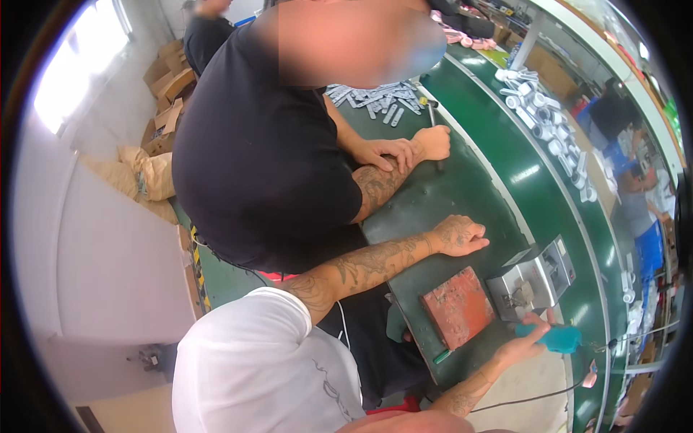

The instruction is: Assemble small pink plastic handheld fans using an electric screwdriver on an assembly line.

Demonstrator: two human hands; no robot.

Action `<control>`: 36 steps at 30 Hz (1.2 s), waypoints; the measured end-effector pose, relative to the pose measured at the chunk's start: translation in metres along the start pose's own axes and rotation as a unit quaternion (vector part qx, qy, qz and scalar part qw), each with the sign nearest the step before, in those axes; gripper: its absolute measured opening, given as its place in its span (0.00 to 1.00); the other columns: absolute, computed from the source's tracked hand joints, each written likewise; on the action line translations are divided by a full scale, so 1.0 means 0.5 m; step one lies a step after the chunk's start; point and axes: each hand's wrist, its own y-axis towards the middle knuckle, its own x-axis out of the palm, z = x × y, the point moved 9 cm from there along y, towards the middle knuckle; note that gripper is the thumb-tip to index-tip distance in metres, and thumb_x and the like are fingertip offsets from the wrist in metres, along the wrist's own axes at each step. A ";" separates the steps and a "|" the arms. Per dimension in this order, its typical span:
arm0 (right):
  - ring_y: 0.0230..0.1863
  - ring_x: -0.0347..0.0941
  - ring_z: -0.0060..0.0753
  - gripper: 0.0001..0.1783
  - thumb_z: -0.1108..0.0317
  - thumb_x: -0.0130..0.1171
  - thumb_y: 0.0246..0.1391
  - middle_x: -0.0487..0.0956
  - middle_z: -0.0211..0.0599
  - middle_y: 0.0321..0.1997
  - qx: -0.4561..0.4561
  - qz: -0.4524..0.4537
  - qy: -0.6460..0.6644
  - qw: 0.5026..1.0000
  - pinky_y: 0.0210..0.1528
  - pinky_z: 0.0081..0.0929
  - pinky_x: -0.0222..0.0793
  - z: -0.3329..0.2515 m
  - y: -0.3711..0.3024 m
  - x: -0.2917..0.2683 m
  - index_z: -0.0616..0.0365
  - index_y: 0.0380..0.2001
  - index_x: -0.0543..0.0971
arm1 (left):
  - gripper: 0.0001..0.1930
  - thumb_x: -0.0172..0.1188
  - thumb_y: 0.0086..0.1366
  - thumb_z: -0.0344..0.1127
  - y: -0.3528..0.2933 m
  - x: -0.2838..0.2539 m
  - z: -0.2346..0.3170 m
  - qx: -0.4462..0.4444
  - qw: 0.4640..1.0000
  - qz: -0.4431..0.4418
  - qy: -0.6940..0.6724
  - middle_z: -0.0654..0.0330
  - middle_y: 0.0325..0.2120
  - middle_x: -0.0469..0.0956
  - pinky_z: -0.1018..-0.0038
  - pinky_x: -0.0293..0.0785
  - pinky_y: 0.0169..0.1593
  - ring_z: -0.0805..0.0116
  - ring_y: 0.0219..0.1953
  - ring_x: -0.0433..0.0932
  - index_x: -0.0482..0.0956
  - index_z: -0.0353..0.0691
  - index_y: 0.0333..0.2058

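head view | brown cardboard boxes [167, 90] piled far left on the floor | green counter [462, 195] has bare room in the middle, red block [458, 306] near its edge | left hand [460, 236] is a fist, resting on counter, nothing seen in it | right hand [525, 342] wrapped round teal power tool [557, 338] beside grey metal jig [533, 278]

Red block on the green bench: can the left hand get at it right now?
Probably yes. The left hand rests as a fist on the green bench close to the red block, with bare surface between them. The right hand holds a teal tool beside the block.
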 end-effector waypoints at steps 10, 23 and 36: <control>0.40 0.74 0.29 0.32 0.45 0.53 0.72 0.80 0.34 0.33 0.051 -0.018 -0.002 0.999 0.51 0.31 0.67 0.007 0.057 -0.028 0.68 0.57 0.77 | 0.19 0.62 0.69 0.52 0.004 0.011 -0.014 0.007 1.000 0.003 0.003 0.53 0.24 0.82 0.55 0.77 0.37 0.48 0.32 0.84 0.80 0.43 0.28; 0.33 0.76 0.28 0.24 0.51 0.63 0.64 0.80 0.51 0.50 0.048 0.044 0.057 0.996 0.28 0.25 0.67 0.033 0.013 -0.040 0.66 0.28 0.77 | 0.18 0.62 0.69 0.51 0.014 0.014 -0.002 -0.043 0.998 -0.044 0.006 0.57 0.25 0.83 0.57 0.79 0.40 0.52 0.32 0.85 0.80 0.42 0.30; 0.37 0.76 0.29 0.22 0.54 0.61 0.66 0.81 0.47 0.45 0.033 0.040 0.023 0.998 0.30 0.25 0.65 0.037 0.004 -0.033 0.65 0.30 0.77 | 0.18 0.60 0.71 0.52 0.009 0.014 -0.007 -0.048 0.997 -0.067 0.013 0.56 0.25 0.83 0.57 0.78 0.41 0.51 0.34 0.83 0.79 0.42 0.31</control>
